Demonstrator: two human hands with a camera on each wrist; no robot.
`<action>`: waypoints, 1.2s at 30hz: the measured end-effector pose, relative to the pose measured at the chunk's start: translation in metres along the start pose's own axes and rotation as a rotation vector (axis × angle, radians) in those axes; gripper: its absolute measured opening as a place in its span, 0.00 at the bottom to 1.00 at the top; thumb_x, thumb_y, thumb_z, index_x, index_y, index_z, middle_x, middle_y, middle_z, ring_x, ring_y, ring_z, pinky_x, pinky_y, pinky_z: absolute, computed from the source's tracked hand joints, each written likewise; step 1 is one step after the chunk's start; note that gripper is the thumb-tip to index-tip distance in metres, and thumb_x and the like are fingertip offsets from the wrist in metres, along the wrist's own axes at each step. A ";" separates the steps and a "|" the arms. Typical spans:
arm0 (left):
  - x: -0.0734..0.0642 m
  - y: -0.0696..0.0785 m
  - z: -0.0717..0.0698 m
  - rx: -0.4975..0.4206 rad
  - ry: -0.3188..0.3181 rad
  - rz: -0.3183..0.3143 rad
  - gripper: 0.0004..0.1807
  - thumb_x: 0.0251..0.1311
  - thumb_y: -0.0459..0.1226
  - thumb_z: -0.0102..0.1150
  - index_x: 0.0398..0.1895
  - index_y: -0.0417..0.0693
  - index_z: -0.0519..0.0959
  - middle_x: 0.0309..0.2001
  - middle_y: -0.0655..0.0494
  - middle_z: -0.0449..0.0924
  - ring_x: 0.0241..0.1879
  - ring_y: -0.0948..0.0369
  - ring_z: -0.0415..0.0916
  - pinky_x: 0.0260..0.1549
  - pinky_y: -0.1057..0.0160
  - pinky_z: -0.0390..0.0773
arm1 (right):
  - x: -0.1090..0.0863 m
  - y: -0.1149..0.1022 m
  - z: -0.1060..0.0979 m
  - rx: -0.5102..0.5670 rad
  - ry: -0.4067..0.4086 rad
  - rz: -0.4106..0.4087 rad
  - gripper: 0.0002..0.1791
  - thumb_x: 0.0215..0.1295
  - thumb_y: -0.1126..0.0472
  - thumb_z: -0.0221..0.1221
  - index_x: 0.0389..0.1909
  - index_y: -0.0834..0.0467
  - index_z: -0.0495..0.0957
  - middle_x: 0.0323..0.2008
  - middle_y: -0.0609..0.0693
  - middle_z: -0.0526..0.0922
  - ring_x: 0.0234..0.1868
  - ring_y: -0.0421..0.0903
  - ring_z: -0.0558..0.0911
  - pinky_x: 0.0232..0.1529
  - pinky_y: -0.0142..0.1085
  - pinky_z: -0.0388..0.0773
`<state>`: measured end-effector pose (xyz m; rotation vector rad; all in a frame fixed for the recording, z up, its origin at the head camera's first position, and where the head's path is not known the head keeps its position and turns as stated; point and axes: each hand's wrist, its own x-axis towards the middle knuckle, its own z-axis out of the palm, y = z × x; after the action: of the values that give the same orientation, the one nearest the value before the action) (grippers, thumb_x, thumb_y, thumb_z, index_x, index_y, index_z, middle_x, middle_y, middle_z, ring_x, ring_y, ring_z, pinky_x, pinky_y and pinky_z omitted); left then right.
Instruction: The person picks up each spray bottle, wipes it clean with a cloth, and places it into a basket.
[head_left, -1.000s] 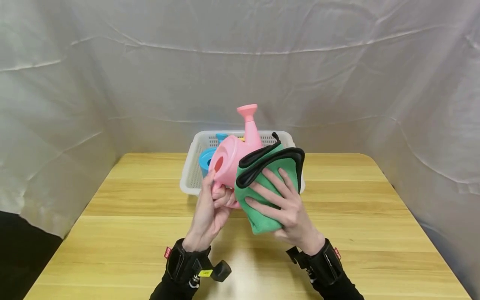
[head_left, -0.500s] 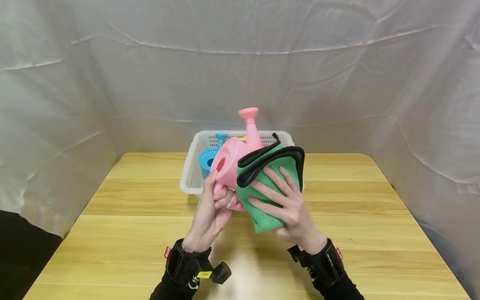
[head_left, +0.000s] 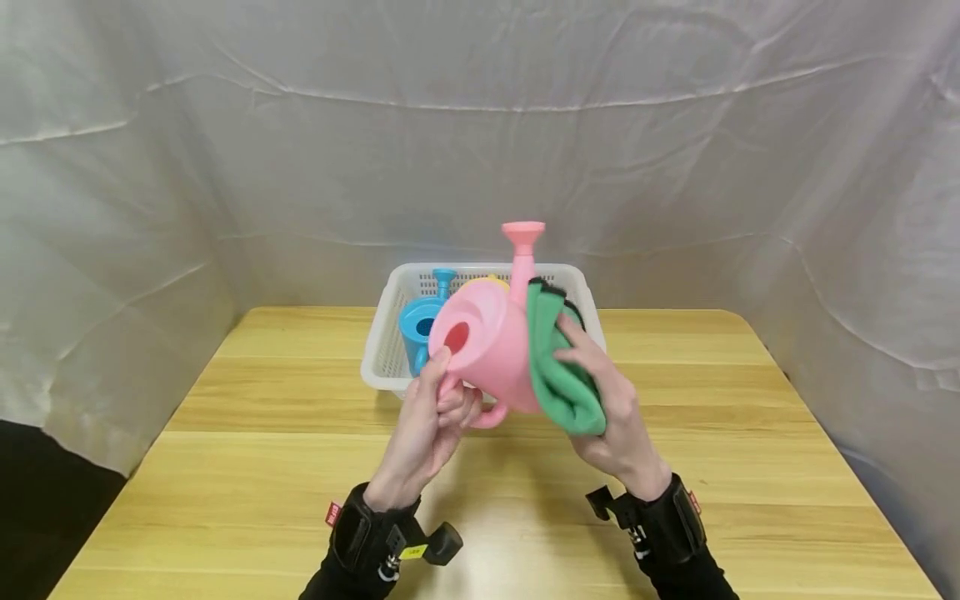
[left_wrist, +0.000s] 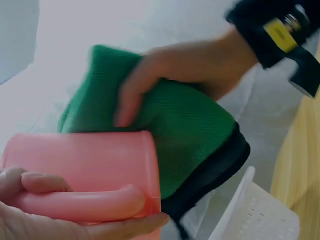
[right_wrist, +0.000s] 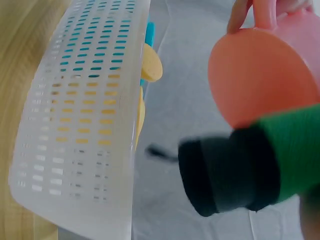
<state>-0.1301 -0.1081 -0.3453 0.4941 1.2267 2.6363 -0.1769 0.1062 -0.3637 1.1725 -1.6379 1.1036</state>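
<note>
A pink watering can (head_left: 495,350) is held up in front of the basket, tilted, with its sprinkler head upward. My left hand (head_left: 423,437) grips its handle (left_wrist: 85,204), thumb near the filling hole. In my right hand (head_left: 618,417) is a folded green cloth (head_left: 551,354) with black edging, lying against the can's right side by its base. The left wrist view shows the fingers bent over this cloth, blurred. Part of the can's base (right_wrist: 260,75) faces the right wrist camera, beside the cloth's black edge.
Behind the can stands a white perforated basket (head_left: 377,350). Inside it are a blue watering can (head_left: 416,325) and something yellow (head_left: 491,281), mostly hidden. The wooden table (head_left: 247,467) carries the basket, and a pale grey curtain (head_left: 480,167) hangs behind and at the sides.
The pink can has moved slightly right and turned, showing more of its body. My right hand and the cloth have shifted right, from across the can's front to its right side.
</note>
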 end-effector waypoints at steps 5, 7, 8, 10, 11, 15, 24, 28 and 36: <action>-0.002 -0.009 0.006 0.189 0.065 -0.006 0.27 0.80 0.47 0.37 0.16 0.56 0.60 0.15 0.61 0.53 0.18 0.64 0.53 0.48 0.63 0.83 | 0.003 -0.010 0.004 -0.041 -0.026 0.112 0.32 0.75 0.55 0.51 0.66 0.78 0.64 0.72 0.66 0.67 0.76 0.56 0.66 0.76 0.44 0.62; -0.003 -0.013 0.007 0.233 0.083 0.006 0.28 0.79 0.46 0.38 0.14 0.53 0.60 0.14 0.59 0.53 0.17 0.63 0.52 0.47 0.64 0.83 | 0.005 -0.015 0.006 -0.037 -0.029 0.125 0.33 0.76 0.53 0.51 0.69 0.76 0.62 0.74 0.64 0.64 0.77 0.57 0.63 0.78 0.45 0.59; -0.003 -0.015 0.008 0.250 0.087 0.015 0.28 0.79 0.46 0.37 0.14 0.50 0.59 0.14 0.58 0.53 0.17 0.63 0.52 0.46 0.64 0.83 | 0.006 -0.017 0.007 -0.033 -0.027 0.124 0.34 0.76 0.53 0.51 0.70 0.75 0.62 0.75 0.63 0.63 0.78 0.57 0.62 0.78 0.45 0.58; -0.003 -0.017 0.008 0.271 0.087 0.036 0.29 0.79 0.45 0.37 0.14 0.47 0.58 0.14 0.57 0.52 0.17 0.62 0.51 0.42 0.66 0.81 | 0.008 -0.020 0.010 -0.031 -0.016 0.107 0.33 0.76 0.54 0.50 0.71 0.73 0.61 0.76 0.61 0.62 0.79 0.57 0.60 0.79 0.46 0.57; -0.003 -0.018 0.008 0.275 0.088 0.041 0.29 0.79 0.45 0.36 0.14 0.46 0.57 0.14 0.56 0.52 0.17 0.61 0.51 0.41 0.66 0.81 | 0.008 -0.020 0.011 -0.030 -0.011 0.091 0.32 0.76 0.55 0.49 0.72 0.72 0.61 0.76 0.60 0.61 0.79 0.57 0.60 0.79 0.46 0.57; -0.003 -0.015 0.008 0.233 0.096 0.034 0.28 0.79 0.45 0.36 0.14 0.50 0.58 0.14 0.57 0.51 0.18 0.62 0.51 0.41 0.69 0.81 | 0.008 -0.016 0.013 -0.043 0.009 -0.017 0.28 0.75 0.59 0.46 0.72 0.65 0.65 0.76 0.59 0.62 0.79 0.58 0.60 0.79 0.48 0.56; -0.005 0.000 0.003 0.087 0.082 0.077 0.27 0.81 0.47 0.34 0.16 0.55 0.58 0.17 0.59 0.50 0.20 0.63 0.50 0.45 0.66 0.84 | -0.002 0.001 0.006 0.020 -0.037 0.025 0.34 0.54 0.76 0.44 0.66 0.69 0.71 0.72 0.64 0.67 0.77 0.60 0.64 0.78 0.50 0.59; -0.005 -0.001 0.005 0.102 0.111 0.059 0.26 0.80 0.48 0.37 0.16 0.56 0.60 0.17 0.60 0.51 0.19 0.63 0.50 0.47 0.64 0.84 | -0.003 -0.002 0.006 0.009 -0.032 0.097 0.31 0.55 0.78 0.46 0.64 0.74 0.70 0.71 0.66 0.68 0.76 0.58 0.65 0.77 0.48 0.60; -0.003 -0.013 0.010 0.190 0.165 0.032 0.28 0.79 0.45 0.38 0.14 0.51 0.58 0.15 0.57 0.52 0.18 0.64 0.54 0.38 0.72 0.78 | 0.003 -0.017 0.014 -0.010 0.012 0.058 0.24 0.75 0.63 0.44 0.68 0.70 0.69 0.74 0.62 0.65 0.78 0.59 0.62 0.79 0.49 0.56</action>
<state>-0.1234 -0.0937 -0.3501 0.3328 1.5415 2.6453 -0.1632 0.0893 -0.3621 1.1167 -1.6758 1.1355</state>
